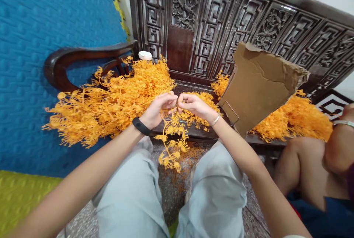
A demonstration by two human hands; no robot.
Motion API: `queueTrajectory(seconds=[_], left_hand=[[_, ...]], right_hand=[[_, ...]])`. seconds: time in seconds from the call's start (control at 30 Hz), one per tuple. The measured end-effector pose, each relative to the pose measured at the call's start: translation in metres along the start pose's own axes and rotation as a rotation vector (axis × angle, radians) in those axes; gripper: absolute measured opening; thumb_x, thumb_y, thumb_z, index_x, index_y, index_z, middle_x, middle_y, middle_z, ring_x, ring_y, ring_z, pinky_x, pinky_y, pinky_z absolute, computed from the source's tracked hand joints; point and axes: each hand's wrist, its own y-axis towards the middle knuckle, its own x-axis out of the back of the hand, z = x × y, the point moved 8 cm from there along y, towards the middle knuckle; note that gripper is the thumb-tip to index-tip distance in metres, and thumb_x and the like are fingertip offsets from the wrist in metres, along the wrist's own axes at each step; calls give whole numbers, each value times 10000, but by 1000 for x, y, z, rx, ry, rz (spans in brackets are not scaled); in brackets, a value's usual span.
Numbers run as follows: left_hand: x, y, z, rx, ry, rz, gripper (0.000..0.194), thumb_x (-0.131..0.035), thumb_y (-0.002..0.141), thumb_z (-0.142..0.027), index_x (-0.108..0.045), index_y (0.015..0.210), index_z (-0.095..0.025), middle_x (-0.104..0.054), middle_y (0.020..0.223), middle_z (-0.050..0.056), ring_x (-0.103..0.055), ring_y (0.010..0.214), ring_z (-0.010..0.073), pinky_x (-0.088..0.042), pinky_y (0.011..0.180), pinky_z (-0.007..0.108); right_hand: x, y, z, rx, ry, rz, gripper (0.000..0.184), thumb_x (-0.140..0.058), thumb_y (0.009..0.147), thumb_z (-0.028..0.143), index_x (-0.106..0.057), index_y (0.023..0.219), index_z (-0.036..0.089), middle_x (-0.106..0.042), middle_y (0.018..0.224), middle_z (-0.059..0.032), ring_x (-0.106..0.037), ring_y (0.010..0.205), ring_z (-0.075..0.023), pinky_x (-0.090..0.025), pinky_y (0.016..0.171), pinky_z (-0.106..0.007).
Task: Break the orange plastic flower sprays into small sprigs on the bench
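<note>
My left hand (160, 108) and my right hand (193, 106) meet in front of me, both pinched on the top of one orange plastic sprig (173, 145) that hangs down between my knees. A black band is on my left wrist and a thin bracelet on my right. Behind my left hand lies a large heap of orange sprigs (110, 101) on the dark carved wooden bench (199, 27). Beyond my right hand is a smaller pile of sprigs (201, 99).
A torn cardboard sheet (257, 86) leans on the bench at the right, with another orange pile (301, 118) behind it. Another person's knee and arm (318, 164) are at the far right. A blue padded mat (41, 46) covers the left. A white cap (145, 55) sits by the armrest.
</note>
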Motion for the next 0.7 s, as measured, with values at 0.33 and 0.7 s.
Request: queueTrajectory(seconds=[0.33,0.7], left_hand=[[-2,-6,-5,49,-71,49,455,-531,725,-410,-214,466,-210,-146,415,-57,-172,316,46,-207,386,282],[-6,4,29,94,228,79,293,-645,655,-276,-404,524,-173,-374,493,-63,-420,435,58,-337,487,238]], right_hand=[[19,-6,28,260,22,-148,399,-664,667,486,-376,689,211,-492,633,30,-533,673,-124,-461,731,-312],[146,-27,-54,-54,188,-833,162,-659,717,239,-640,865,177,-533,603,61,-449,496,-22,-380,508,-148]])
